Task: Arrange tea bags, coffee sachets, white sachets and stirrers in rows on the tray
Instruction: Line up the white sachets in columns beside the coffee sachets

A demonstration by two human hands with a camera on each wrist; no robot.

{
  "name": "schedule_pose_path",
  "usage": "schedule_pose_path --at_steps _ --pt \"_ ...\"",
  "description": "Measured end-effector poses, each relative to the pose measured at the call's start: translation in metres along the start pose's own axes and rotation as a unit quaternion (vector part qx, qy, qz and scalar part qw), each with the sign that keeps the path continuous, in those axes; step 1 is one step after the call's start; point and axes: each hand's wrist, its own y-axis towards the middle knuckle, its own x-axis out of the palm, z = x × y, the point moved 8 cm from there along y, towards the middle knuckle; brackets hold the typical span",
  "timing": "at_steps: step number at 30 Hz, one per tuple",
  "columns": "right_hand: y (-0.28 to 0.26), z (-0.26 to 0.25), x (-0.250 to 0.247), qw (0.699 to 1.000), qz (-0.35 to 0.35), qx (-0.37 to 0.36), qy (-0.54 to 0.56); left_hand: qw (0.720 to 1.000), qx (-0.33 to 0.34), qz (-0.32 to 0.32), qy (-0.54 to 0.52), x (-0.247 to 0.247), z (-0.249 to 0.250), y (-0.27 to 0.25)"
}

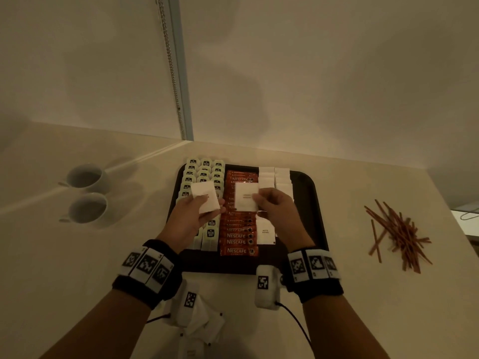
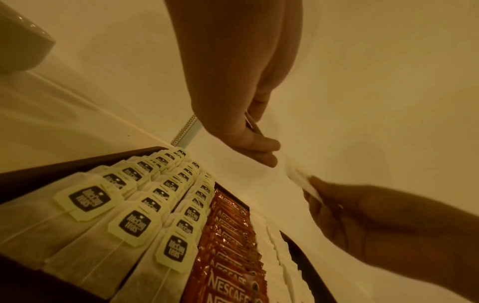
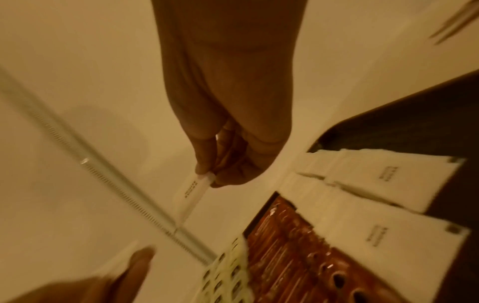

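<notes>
— Head view first: what are the hands doing?
— The left hand (image 1: 190, 218) pinches a white sachet (image 1: 205, 199) above the tea bags (image 1: 203, 174); the right hand (image 1: 276, 208) pinches another white sachet (image 1: 246, 196) above the coffee sachets (image 1: 237, 235).
— And around them, taking the tray (image 1: 308, 203) as the mark?
— Tea bags fill its left side, coffee sachets its middle, and rows of white sachets (image 1: 274, 177) lie right of those. The stirrers (image 1: 399, 234) lie heaped on the tabletop (image 1: 363, 294) well right of the tray; two cups (image 1: 86, 193) stand to its left.
</notes>
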Motion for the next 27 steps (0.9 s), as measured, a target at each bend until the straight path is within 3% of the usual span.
schedule_pose_path --at_steps 7,13,21,27 --pt "-0.009 0.045 -0.098 0.985 0.153 0.055 -0.061 0.999 0.018 -0.012 0.030 -0.002 0.002 -0.001" --pt "-0.005 0.096 -0.122 0.965 0.150 0.114 -0.181 0.999 0.005 -0.026 0.036 0.003 -0.003 -0.001" --pt "-0.001 0.102 -0.114 0.946 0.147 0.080 -0.278 0.999 -0.009 0.000 0.034 -0.004 -0.004 0.003" --pt "0.001 0.103 -0.115 0.933 0.184 0.071 -0.302 0.997 -0.057 0.031 -0.037 -0.008 -0.011 0.009"
